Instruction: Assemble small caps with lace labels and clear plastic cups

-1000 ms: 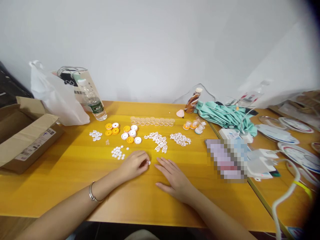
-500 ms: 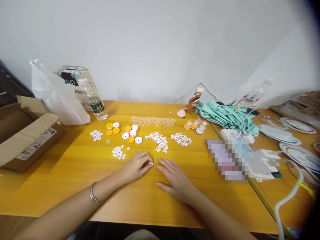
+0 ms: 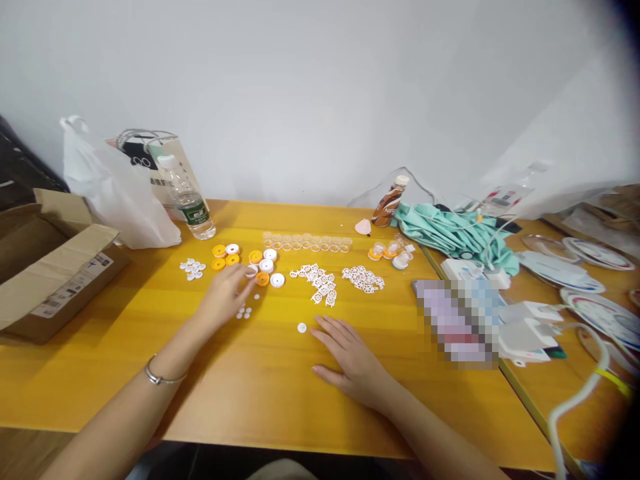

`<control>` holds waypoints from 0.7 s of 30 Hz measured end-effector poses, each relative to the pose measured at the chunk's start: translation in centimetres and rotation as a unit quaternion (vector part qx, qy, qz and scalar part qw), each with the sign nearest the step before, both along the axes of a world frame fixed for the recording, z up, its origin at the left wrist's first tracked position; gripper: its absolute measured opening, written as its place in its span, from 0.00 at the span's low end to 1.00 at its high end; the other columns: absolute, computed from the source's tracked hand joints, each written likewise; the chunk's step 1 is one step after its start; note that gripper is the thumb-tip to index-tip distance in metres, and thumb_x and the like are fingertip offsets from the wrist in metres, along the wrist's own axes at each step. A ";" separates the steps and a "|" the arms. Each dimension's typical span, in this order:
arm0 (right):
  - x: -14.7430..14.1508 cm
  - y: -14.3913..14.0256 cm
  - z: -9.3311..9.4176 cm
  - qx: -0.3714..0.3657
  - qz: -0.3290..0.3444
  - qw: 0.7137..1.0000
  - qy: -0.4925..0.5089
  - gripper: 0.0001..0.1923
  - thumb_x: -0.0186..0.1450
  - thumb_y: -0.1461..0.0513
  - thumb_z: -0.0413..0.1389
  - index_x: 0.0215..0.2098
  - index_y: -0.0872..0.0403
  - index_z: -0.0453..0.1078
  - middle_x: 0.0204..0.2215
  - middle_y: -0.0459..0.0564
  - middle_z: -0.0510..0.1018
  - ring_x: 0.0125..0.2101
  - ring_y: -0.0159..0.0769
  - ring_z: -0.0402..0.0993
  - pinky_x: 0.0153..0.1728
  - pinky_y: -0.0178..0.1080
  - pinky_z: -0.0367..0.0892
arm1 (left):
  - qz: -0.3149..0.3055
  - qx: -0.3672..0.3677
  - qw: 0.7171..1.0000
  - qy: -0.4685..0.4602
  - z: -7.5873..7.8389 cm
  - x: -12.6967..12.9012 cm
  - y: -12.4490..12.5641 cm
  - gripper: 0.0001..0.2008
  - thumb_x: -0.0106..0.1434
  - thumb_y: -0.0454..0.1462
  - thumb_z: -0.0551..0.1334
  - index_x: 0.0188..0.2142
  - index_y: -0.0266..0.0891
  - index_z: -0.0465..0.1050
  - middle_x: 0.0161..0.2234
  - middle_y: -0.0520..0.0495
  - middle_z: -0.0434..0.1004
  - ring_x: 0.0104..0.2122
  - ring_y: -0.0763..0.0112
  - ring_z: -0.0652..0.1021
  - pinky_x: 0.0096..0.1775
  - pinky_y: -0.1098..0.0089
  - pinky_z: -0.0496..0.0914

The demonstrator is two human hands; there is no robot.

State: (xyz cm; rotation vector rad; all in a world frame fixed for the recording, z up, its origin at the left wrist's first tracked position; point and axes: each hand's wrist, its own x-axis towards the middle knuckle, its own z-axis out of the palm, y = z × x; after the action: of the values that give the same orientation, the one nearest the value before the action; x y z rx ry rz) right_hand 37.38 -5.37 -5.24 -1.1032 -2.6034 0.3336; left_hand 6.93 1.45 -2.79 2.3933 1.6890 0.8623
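Two hands work mid-frame: the left hand [image 3: 227,293] pinches a white cap [image 3: 251,271] among orange discs [image 3: 224,257], best lifted gently without scattering neighbours, while the right hand [image 3: 350,357] lies open, flat beside a small white disc [image 3: 301,327]

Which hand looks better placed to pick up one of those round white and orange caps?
Probably the left hand: its fingers already reach a white cap. The right hand lies flat on the table, farther away.
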 end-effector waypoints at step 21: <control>0.0 0.0 0.2 -0.012 0.002 1.000 -0.009 0.27 0.63 0.53 0.52 0.58 0.53 0.60 0.60 0.57 0.60 0.60 0.45 0.55 0.59 0.51 0.54 | 0.278 -0.015 0.953 0.123 0.3 -4.6 3.0 0.15 0.60 0.42 0.55 0.44 0.37 0.68 0.44 0.38 0.74 0.47 0.48 0.70 0.45 0.52 0.59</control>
State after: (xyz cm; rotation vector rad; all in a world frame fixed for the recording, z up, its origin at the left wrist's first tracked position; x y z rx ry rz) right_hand 37.34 -5.40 -5.08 -1.1141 -2.6250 0.3595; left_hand 2.33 4.46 -2.49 2.0940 2.5182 0.5897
